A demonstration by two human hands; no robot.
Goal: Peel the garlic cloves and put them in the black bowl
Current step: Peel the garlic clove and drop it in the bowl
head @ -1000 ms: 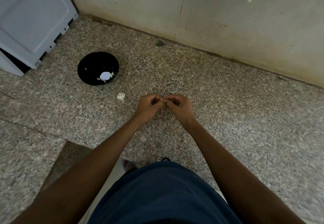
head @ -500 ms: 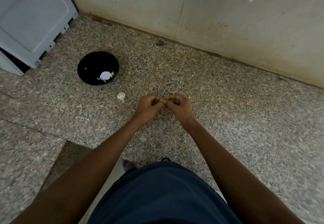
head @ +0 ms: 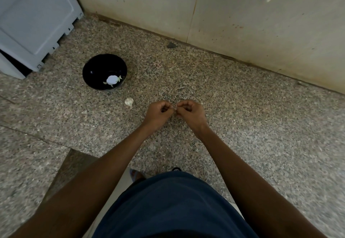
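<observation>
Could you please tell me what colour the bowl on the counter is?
The bowl is glossy black, seen in the head view.

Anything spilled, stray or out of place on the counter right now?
One stray bit: a pale garlic piece lies on the counter, outside the black bowl and apart from it. Whether it is peel or clove is unclear. Both hands, left and right, pinch something small between them.

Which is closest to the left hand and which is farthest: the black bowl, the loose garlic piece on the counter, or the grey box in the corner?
From the left hand:
1. Loose garlic piece, just to its left on the counter.
2. Black bowl, farther left and back.
3. Grey box, in the far left corner.
</observation>
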